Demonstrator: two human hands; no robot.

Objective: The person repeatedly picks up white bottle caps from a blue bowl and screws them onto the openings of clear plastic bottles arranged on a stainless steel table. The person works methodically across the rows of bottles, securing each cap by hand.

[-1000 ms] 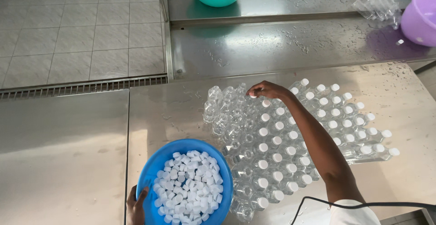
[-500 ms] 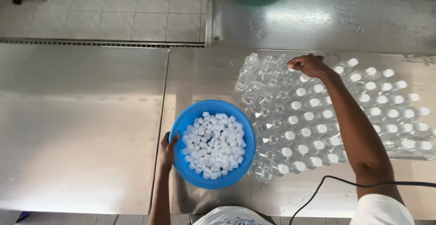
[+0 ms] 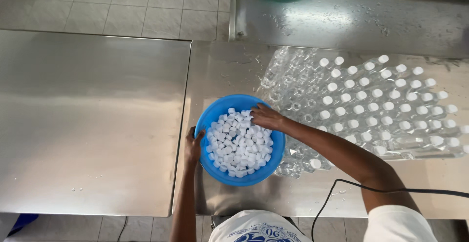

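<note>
A blue bowl full of small white bottle caps sits on the steel table in front of me. My left hand grips the bowl's left rim. My right hand reaches into the bowl from the right, fingers curled down on the caps at its upper right edge. Just right of the bowl stands a tight block of clear plastic bottles. Most bottles on the right carry white caps, while those on the left side are uncapped.
A second steel table adjoins on the left with a narrow seam between. A wet steel counter runs behind the bottles. Tiled floor shows at the top left. A black cable crosses the table's near edge.
My right hand has come back from the far uncapped bottles into the bowl of caps. My left hand stays on the bowl's rim. The view has tilted down.
</note>
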